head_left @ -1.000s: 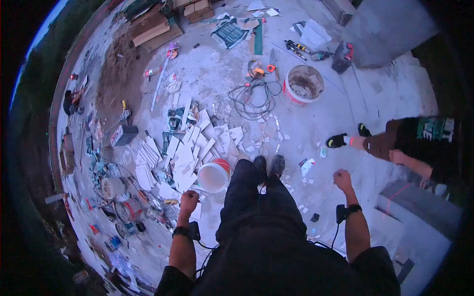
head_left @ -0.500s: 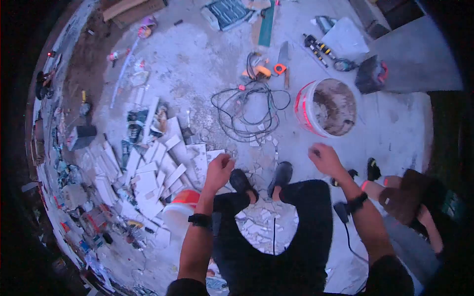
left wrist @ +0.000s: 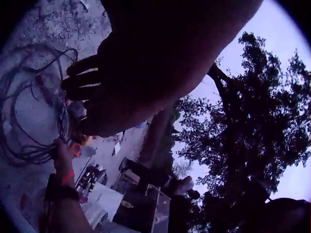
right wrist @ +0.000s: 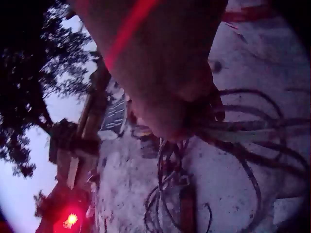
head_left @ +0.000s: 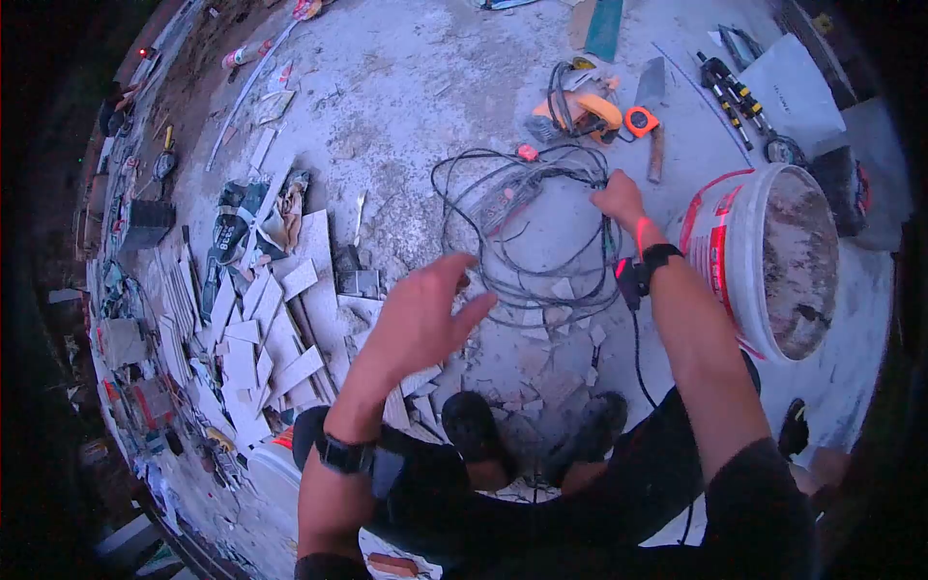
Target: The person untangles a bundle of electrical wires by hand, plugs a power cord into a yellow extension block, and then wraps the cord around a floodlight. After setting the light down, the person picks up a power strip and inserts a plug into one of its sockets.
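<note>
A loose coil of dark cable [head_left: 483, 282] lies on the concrete ground in the head view. My right hand [head_left: 621, 201] grips the cable bundle at the coil's right side; in the right wrist view the strands [right wrist: 243, 127] run out from under the curled fingers of that hand [right wrist: 170, 92]. My left hand [head_left: 425, 314] hovers at the coil's left edge with thumb and fingers apart, holding nothing. Its fingers [left wrist: 82, 77] look straight in the left wrist view. Above the coil lies an orange power tool [head_left: 592, 114], close to an orange tape measure [head_left: 640, 122].
A mortar-stained bucket [head_left: 754, 261] stands right of my right forearm. Broken tiles [head_left: 275, 338] are heaped at the left, with a white bucket [head_left: 275, 474] below them. A trowel or saw blade [head_left: 651, 82], black-and-yellow tools [head_left: 732, 92] and a white bag [head_left: 793, 92] lie at upper right.
The view has moved down and closer to the coil. My right hand has reached forward and taken hold of the cable. My left hand has come forward with its fingers spread.
</note>
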